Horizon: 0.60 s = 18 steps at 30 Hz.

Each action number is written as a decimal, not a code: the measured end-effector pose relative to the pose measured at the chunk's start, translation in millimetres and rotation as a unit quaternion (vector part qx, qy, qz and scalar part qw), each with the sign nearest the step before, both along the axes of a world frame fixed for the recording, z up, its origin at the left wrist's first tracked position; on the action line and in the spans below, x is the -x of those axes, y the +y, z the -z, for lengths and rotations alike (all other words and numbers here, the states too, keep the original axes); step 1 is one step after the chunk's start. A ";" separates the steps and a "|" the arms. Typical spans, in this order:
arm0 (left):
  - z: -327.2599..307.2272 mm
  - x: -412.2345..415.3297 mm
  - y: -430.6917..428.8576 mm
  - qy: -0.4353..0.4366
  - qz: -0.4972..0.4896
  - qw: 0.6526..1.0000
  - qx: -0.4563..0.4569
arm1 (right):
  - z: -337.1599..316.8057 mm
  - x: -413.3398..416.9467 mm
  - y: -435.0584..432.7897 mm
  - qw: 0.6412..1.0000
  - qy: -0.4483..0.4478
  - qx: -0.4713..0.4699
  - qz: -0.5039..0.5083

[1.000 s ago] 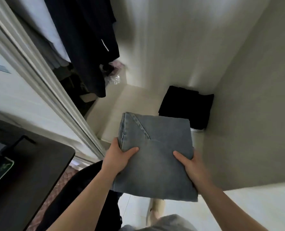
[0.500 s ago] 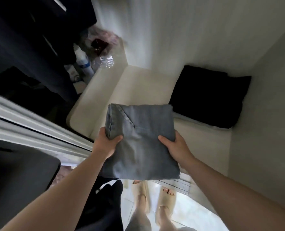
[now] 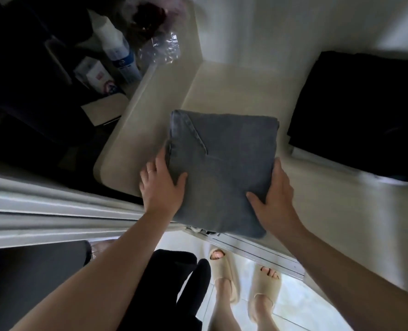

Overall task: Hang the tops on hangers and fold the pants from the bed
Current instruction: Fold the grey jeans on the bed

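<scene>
Underfoot: beige slippers on pale tile, with a dark cloth draped just to their left; what it is, I cannot tell.
Left hand: grips the near left corner of the folded jeans, thumb on top, fingers along the side.
Right hand: holds the near right corner the same way, thumb flat on the denim.
Jeans: a square bundle over the front of the cream shelf, near edge overhanging the door track. Whether the far edge rests on the shelf is unclear.
Black pile: folded on the shelf to the right, apart from the jeans.
Far left: a bottle, a small box, crinkled plastic.
Risk: let go this far forward and the bundle would likely tip off the edge and unfold. Fingers pulled out from beneath could drag the bottom layer. A push to the right could rumple the black pile.
</scene>
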<state>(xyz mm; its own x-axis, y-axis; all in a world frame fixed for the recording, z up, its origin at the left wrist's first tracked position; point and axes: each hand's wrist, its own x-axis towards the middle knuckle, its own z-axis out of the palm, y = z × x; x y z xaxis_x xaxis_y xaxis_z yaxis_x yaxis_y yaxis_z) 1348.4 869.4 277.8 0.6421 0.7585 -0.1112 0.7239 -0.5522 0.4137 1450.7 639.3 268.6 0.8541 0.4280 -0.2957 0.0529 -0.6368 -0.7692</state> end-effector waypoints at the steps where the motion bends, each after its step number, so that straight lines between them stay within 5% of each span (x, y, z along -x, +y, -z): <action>1: -0.2 7.7 -8.5 0.010 0.050 0.998 -0.033 | -3.8 9.0 -2.3 0.997 -0.062 0.044 -0.027; 4: 3.2 37.7 -32.0 0.027 0.219 0.972 -0.078 | -16.4 34.8 -8.5 0.969 -0.183 0.096 -0.137; 7: 13.6 66.8 -43.9 0.084 0.307 0.945 -0.074 | -16.8 54.7 -12.0 0.939 -0.187 0.169 -0.236; 18: 23.8 12.3 -7.7 0.157 0.310 0.935 -0.067 | 1.9 19.3 27.7 0.927 -0.203 0.220 -0.227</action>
<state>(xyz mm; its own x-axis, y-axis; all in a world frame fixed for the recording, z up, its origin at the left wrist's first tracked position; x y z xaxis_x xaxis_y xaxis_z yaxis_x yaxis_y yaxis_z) 1336.1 861.7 253.9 0.9144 0.2726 -0.2992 0.3224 -0.9375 0.1310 1431.4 667.0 266.7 0.6950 0.6842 -0.2209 0.6196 -0.7259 -0.2986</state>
